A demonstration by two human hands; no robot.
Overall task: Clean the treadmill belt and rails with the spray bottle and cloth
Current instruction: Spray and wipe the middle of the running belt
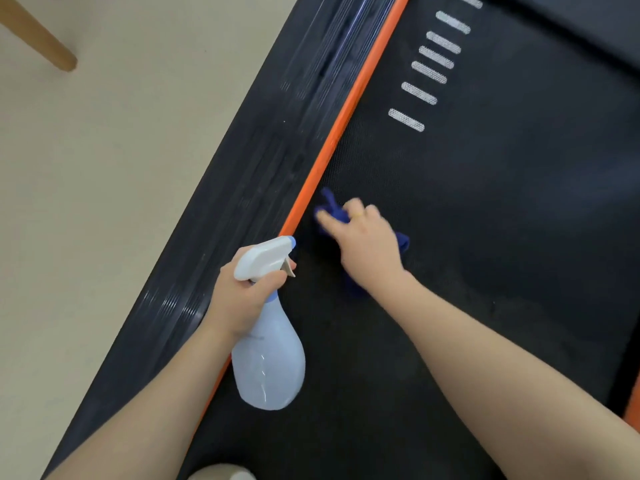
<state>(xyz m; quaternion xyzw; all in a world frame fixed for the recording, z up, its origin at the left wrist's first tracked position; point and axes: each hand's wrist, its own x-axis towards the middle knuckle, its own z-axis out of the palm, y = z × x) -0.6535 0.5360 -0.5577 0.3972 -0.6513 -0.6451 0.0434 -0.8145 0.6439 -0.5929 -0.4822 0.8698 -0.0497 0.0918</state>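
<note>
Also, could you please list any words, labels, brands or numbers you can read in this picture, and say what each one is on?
None can be read.
Spray bottle: no label or print visible.
Treadmill belt: only a row of white dashes, no letters or numbers.
Side rail: motion-blurred, no text made out.

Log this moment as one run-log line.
left hand: holds spray bottle | right hand: presses blue cloth on belt | beside orange strip

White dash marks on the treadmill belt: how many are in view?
7 white dashes, in one row on the belt, right of the orange strip. The top one is cut by the frame edge; more may lie beyond.
</note>
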